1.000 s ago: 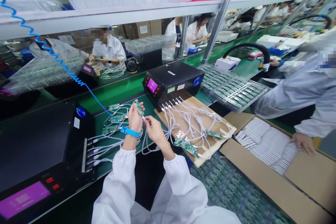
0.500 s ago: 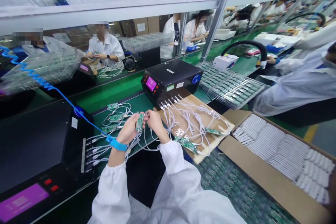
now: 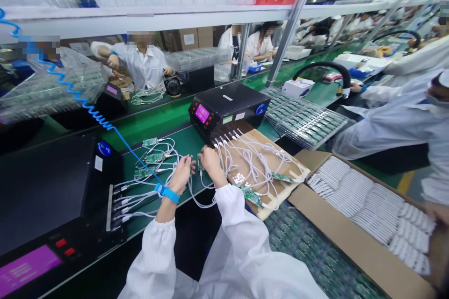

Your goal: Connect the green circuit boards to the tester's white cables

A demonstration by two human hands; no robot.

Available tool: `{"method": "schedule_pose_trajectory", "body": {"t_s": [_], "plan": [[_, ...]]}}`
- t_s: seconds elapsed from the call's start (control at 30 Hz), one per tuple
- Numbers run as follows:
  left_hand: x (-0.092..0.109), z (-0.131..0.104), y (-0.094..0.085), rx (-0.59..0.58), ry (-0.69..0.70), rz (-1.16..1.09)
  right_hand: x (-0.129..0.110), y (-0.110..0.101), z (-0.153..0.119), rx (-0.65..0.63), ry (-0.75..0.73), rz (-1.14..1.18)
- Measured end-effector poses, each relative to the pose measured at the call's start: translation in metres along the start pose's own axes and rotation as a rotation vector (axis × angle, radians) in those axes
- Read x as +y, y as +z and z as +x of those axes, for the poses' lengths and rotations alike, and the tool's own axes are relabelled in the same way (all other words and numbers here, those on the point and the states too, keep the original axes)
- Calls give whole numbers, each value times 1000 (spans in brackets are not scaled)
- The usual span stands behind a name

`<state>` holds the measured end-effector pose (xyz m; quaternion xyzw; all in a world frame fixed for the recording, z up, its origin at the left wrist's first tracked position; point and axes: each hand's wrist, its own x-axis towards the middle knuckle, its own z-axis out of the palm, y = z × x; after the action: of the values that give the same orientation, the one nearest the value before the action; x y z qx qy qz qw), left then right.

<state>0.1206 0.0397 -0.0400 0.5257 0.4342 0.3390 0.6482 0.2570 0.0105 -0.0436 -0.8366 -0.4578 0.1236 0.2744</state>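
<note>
My left hand (image 3: 182,174), with a blue wrist strap (image 3: 167,192), is closed in a pinch. Between its fingertips is the small dark-tipped end of a white cable (image 3: 191,188), partly hidden by the fingers. To its right, my right hand (image 3: 211,162) is closed on a small green circuit board (image 3: 200,164), most of which its fingers cover. Left of my hands lie several green boards (image 3: 156,157) joined to white cables. More boards with cables (image 3: 250,195) rest on the brown cardboard sheet (image 3: 242,149) at right.
A black tester (image 3: 229,103) with a purple screen stands behind the cardboard; another black tester (image 3: 45,182) fills the left. An open carton (image 3: 312,205) of white parts is at right, beside trays of boards (image 3: 305,117). A coiled blue cord (image 3: 84,103) crosses to my strap. Co-workers sit opposite.
The circuit board has passed from my left hand to my right hand. My left hand has shifted slightly right and now pinches a cable end. A co-worker opposite has spread both arms.
</note>
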Motion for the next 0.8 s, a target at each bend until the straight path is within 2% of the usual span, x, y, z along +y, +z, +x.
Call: {"method": "schedule_pose_trajectory", "body": {"t_s": [0.13,0.27,0.43,0.6,0.8], "plan": [[-3,11,10,26,69,51,-3,-1,-4,-12,-20,53],[-3,18,17,36,153,99,2,-4,-12,97,-102,254],[3,15,31,-80,236,112,6,-9,-23,227,-192,369],[6,7,41,-135,300,119,0,-17,-34,231,-150,163],[2,10,42,-48,300,125,-12,-22,-37,161,-99,-72]]}}
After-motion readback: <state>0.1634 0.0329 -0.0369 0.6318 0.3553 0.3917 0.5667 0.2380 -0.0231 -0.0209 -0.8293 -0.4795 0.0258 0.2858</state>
